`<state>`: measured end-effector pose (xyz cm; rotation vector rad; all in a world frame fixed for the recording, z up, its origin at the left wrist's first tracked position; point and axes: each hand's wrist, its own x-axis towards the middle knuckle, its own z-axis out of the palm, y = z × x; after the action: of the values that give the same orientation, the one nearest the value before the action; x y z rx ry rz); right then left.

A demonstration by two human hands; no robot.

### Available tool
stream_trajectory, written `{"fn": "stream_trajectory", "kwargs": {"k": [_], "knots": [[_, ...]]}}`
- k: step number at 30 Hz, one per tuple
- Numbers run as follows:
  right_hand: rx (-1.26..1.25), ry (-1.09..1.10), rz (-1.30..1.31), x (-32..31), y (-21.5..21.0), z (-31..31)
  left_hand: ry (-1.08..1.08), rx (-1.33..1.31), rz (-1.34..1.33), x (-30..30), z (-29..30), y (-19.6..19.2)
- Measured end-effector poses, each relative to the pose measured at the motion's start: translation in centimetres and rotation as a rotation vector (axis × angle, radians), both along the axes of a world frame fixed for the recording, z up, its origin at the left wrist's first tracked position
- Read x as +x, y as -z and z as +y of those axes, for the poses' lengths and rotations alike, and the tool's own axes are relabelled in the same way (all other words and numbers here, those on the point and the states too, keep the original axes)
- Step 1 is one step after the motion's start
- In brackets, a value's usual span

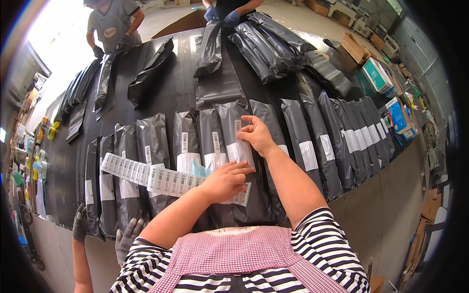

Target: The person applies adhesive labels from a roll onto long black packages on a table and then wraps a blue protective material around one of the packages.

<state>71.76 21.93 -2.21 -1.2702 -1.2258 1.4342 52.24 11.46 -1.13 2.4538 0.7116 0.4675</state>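
My right hand (257, 136) is closed, thumb and index finger at the right edge of a small barcode label (238, 128) on a black plastic mailing bag (229, 113). My left hand (225, 182) lies lower on the same bag, fingers stretched over its white shipping label (240, 152). Long strips of barcode labels (168, 181) run beneath my left wrist and across the bags to the left; whether my palm grips them is hidden. A pale blue piece of film (199, 169) pokes out beside that hand. Neighbouring bags (209, 128) carry small barcode labels too.
More labelled bags (299, 128) line up to the right on the black table (171, 93). Across it, two people handle bags (210, 46), near a heap of them (266, 49). Another person's gloved hands (128, 238) are at lower left. Boxes (378, 77) stand far right.
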Motion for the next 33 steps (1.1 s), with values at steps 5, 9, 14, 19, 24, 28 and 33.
{"fn": "stream_trajectory", "kwargs": {"k": [5, 9, 14, 19, 24, 28, 33], "knots": [[0.085, 0.000, -0.054, -0.2, 1.1, 0.2, -0.009, -0.014, 0.010, 0.0, 0.0, -0.1], [0.200, 0.005, -0.170, -0.6, 1.2, -0.2, -0.008, -0.016, 0.010, -0.1, 0.0, -0.2], [0.273, -0.037, -0.216, -0.1, 1.4, -0.8, 0.000, -0.027, 0.012, 0.0, 0.1, -0.2], [0.314, 0.003, -0.343, -0.4, 1.1, 0.4, -0.013, -0.048, -0.015, -0.1, -0.1, 0.1], [0.294, 0.241, -0.534, -2.1, 3.0, 4.2, 0.006, -0.035, -0.028, 0.0, 0.1, -0.2], [0.272, 0.282, -0.505, -2.4, 3.0, 4.5, 0.001, -0.053, -0.034, 0.1, 0.1, -0.3], [0.139, 0.146, 0.006, 1.4, 0.1, -1.1, -0.060, -0.325, -0.142, 0.1, 0.5, -0.8]]}}
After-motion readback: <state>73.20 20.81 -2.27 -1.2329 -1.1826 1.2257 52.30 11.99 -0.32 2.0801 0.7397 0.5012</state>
